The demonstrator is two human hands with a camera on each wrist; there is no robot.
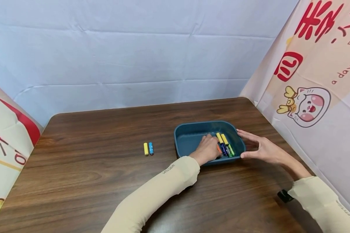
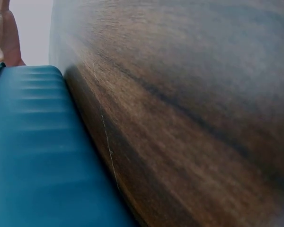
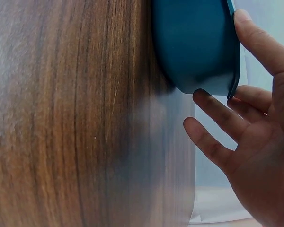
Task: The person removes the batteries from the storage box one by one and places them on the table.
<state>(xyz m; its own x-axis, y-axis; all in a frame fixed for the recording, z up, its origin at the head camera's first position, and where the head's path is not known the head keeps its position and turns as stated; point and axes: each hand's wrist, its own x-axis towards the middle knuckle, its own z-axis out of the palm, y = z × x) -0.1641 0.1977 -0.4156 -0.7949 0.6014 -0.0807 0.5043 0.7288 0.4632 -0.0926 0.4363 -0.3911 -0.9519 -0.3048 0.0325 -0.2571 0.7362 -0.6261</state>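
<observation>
A dark blue plastic tray (image 1: 189, 145) stands on the table. My left hand (image 1: 206, 149) reaches over its near rim, fingers bent down inside at an orange battery (image 1: 219, 149) that shows partly beside them; most of the fingertips are hidden under the hand. Right of it, several batteries lie side by side in the tray, including a yellow battery (image 1: 224, 139) and a green battery (image 1: 231, 150). My right hand (image 1: 262, 149) holds the tray's right end, its thumb at the near corner and fingers at the far side. In the right wrist view, the fingertips touch the tray wall (image 3: 196, 42).
Left of the tray, a yellow battery (image 1: 146, 149) and a blue battery (image 1: 151, 148) lie on the brown wooden table (image 1: 84, 168). A pale cloth (image 1: 134, 58) hangs behind the table, and a printed cloth (image 1: 323, 74) hangs along its right side.
</observation>
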